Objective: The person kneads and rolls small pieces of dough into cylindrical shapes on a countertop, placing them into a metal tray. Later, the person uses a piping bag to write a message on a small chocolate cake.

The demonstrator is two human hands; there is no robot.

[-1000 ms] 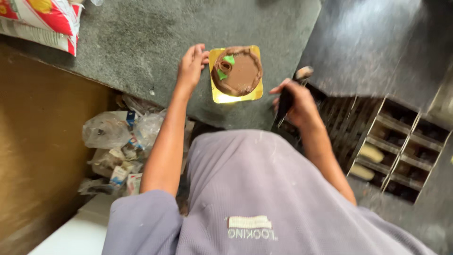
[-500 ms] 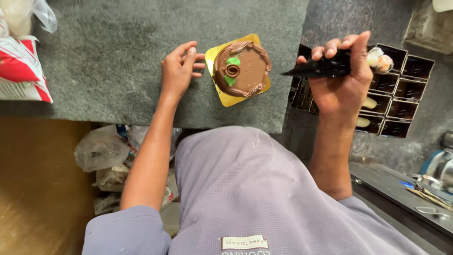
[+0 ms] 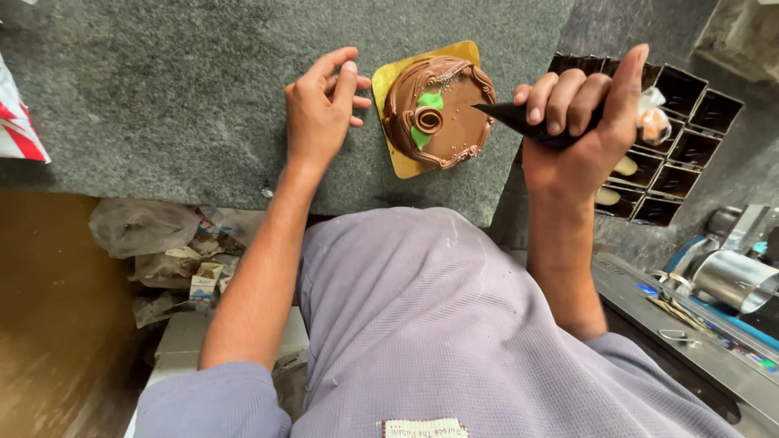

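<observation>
A small round chocolate cake with a chocolate swirl and green leaves on top sits on a gold square board on the grey stone counter. My left hand rests on the counter, fingertips touching the board's left edge, holding nothing. My right hand grips a dark piping bag, its pointed tip just at the cake's right rim.
A black tray of square compartments with some pieces in it lies right of the counter. A steel surface with a metal cup is at lower right. Crumpled bags and boxes lie below the counter edge. A red-and-white packet is at far left.
My right hand has brought the piping bag's tip closer to the cake's rim. The left hand has stayed at the board's left edge.
</observation>
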